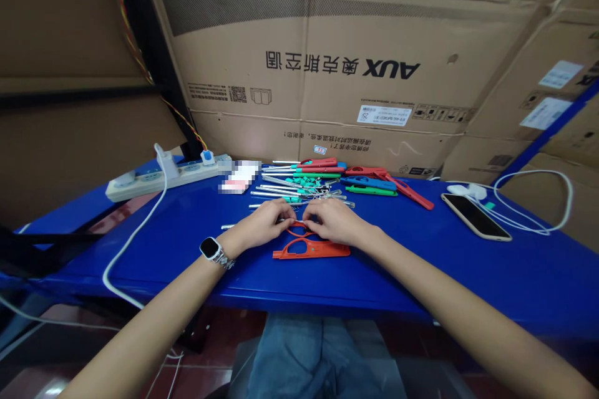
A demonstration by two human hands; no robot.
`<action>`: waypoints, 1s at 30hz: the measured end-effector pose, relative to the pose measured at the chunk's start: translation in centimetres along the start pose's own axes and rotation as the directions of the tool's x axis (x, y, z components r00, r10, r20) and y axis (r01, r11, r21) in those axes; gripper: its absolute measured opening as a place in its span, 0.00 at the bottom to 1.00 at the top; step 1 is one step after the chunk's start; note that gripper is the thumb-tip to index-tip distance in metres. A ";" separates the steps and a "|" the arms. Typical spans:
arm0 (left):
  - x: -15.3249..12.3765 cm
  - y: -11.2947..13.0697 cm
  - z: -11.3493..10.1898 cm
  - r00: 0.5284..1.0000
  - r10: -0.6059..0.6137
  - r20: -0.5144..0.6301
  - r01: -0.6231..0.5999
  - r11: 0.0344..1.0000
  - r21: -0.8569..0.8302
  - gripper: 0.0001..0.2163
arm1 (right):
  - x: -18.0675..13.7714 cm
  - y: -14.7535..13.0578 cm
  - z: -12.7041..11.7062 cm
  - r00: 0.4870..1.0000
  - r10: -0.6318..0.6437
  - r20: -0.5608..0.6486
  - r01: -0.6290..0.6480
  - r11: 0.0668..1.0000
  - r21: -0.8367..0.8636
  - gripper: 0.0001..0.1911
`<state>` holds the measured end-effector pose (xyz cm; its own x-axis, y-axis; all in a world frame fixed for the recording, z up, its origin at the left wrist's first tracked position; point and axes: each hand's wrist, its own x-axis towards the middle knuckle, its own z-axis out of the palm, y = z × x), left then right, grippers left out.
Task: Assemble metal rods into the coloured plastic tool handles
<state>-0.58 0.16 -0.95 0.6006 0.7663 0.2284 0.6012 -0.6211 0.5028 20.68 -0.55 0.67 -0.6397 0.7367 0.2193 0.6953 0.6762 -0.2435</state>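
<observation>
A flat red plastic handle part (312,249) lies on the blue table (421,262) in front of me. My left hand (266,223), with a watch on the wrist, has its fingers curled and pinched at the part's far left end. My right hand (333,221) is curled the same way just to the right, fingertips nearly touching the left hand's. Both seem to pinch a small red loop (299,230) above the part; what lies under the fingers is hidden.
Behind the hands lies a pile of metal rods and red, green and blue plastic parts (322,181). A phone (475,216) with a white cable sits to the right, a power strip (163,177) at the back left. Cardboard boxes (327,62) wall off the back.
</observation>
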 end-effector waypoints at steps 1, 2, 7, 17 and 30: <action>0.0 0.0 0.0 1.000 0.001 -0.008 -0.001 1.000 -0.012 0.06 | 0.0 0.0 0.0 1.000 0.010 -0.005 -0.010 1.000 0.004 0.06; 0.0 -0.1 0.1 1.000 0.006 -0.016 -0.006 1.000 -0.018 0.06 | -0.1 0.0 0.1 1.000 0.019 -0.010 -0.018 1.000 0.008 0.05; -0.1 -0.1 0.3 0.994 0.083 -0.073 -0.081 0.996 0.023 0.05 | -0.3 0.1 0.2 0.999 0.036 -0.034 -0.035 0.999 0.024 0.05; -0.2 -0.1 -0.5 0.987 0.160 -0.015 -0.157 0.979 0.132 0.07 | -0.2 0.6 0.6 0.999 0.001 -0.045 0.001 0.999 0.038 0.05; 0.3 -0.6 -0.5 0.974 0.226 0.027 -0.226 0.951 0.211 0.09 | 0.7 1.2 0.9 0.990 0.142 0.010 -0.136 0.920 0.369 0.08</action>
<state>-0.98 0.87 -0.78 0.7347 0.6017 0.3133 0.5471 -0.7986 0.2507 20.81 0.76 -0.29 -0.5376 0.8253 0.1726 0.6055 0.5204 -0.6021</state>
